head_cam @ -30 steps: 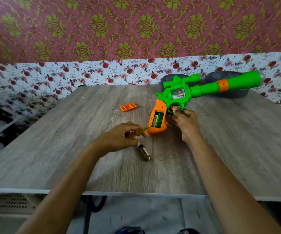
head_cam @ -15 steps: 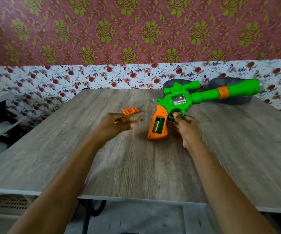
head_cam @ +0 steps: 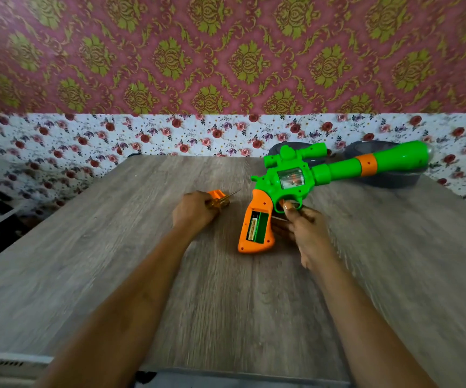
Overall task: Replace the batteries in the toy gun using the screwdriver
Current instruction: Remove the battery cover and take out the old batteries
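**Open battery bay shown as toy gun is steadied at the table**

Head view: The battery compartment (head_cam: 257,227) in the orange grip of the toy gun (head_cam: 290,177) is seen uncovered and turned toward the camera. One battery (head_cam: 252,227) is seated along its left side, and green plastic shows beside it. Behind the gun, a grey bowl (head_cam: 391,179) and a second grey bowl (head_cam: 278,149) are set at the far edge of the table (head_cam: 100,261). Their contents are hidden by the rims and by the green barrel, which crosses in front of the nearer one.

The frame is softened by motion blur. An orange cover (head_cam: 217,194) is largely masked by the left hand (head_cam: 195,211), so only its far edge can be made out. Whether the butt of the grip touches the tabletop cannot be told.

The gun is held at the trigger guard by the right hand (head_cam: 307,233), with the thumb pressed on the guard and the fingers curled beneath it. The screwdriver (head_cam: 222,202) is gripped by its amber handle in the closed fingers of the left hand, well left of the grip, with the metal tip pointing up and to the right.
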A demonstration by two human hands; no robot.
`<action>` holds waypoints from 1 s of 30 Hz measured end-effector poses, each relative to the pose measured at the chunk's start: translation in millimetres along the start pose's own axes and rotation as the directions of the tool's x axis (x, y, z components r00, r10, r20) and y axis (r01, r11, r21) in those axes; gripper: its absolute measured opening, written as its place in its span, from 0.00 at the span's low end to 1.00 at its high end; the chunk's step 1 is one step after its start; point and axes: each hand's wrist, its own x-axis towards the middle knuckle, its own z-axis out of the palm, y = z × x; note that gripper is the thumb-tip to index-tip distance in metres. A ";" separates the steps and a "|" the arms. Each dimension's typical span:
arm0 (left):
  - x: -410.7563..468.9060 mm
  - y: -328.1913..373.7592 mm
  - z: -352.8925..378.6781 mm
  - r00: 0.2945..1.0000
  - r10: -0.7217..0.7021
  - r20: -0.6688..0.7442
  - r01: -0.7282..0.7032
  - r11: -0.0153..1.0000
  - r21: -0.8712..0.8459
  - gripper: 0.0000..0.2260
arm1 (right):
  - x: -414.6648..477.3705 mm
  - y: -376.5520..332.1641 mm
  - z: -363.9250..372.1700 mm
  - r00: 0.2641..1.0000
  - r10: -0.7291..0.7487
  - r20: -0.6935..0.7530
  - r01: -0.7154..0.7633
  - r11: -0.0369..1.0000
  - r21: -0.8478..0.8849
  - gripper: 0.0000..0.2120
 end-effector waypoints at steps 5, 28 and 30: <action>-5.9 4.5 -16.7 1.000 -0.012 -0.008 0.010 0.988 -0.156 0.14 | -1.9 0.4 1.1 1.000 -0.004 0.022 0.004 1.000 -0.013 0.08; -129.0 15.4 -44.2 0.614 0.563 -0.553 -0.736 0.662 -0.143 0.18 | -12.9 -2.0 5.0 0.993 -0.035 0.109 0.041 0.998 -0.049 0.07; -127.6 15.8 -46.6 0.622 0.507 -0.596 -0.718 0.672 -0.178 0.17 | -12.0 -1.7 4.3 0.991 -0.055 0.120 0.064 0.996 -0.066 0.08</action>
